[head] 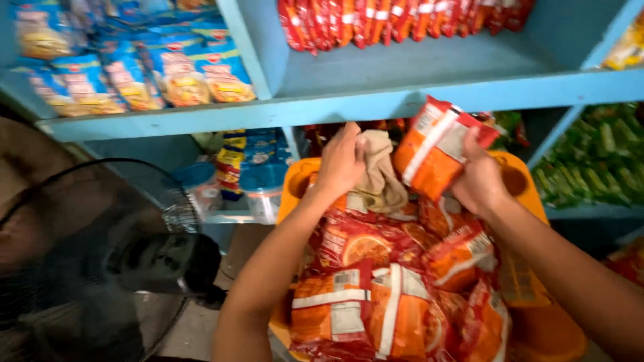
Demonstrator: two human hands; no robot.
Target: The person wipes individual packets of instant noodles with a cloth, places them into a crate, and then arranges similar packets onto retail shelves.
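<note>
1. Nearest the camera: an orange plastic basket [520, 179] sits below the shelving, heaped with flat orange-and-red foil snack packets [396, 295]. At least 6 packets lie in it, overlapping; the basket looks close to full.
2. Left hand [342, 161]: fingers closed around a beige cloth [381, 175], which hangs down over the far end of the packet pile.
3. Right hand [479, 179]: closed on 1 orange-and-red packet with a white panel [435, 155], held tilted above the far end of the basket, just under the shelf edge.
4. Beyond the hands: a pale blue wooden shelf unit [402, 67]. The upper middle compartment holds 1 row of red packets [402, 17] at the back; the board in front of them is bare.
5. Judgement: the transfer between shelf and basket is partway; 1 packet is in hand, many remain in the basket.
6. Left side: a black fan grille [100, 255], blue-and-yellow bags [134, 67] on the upper left shelf.
</note>
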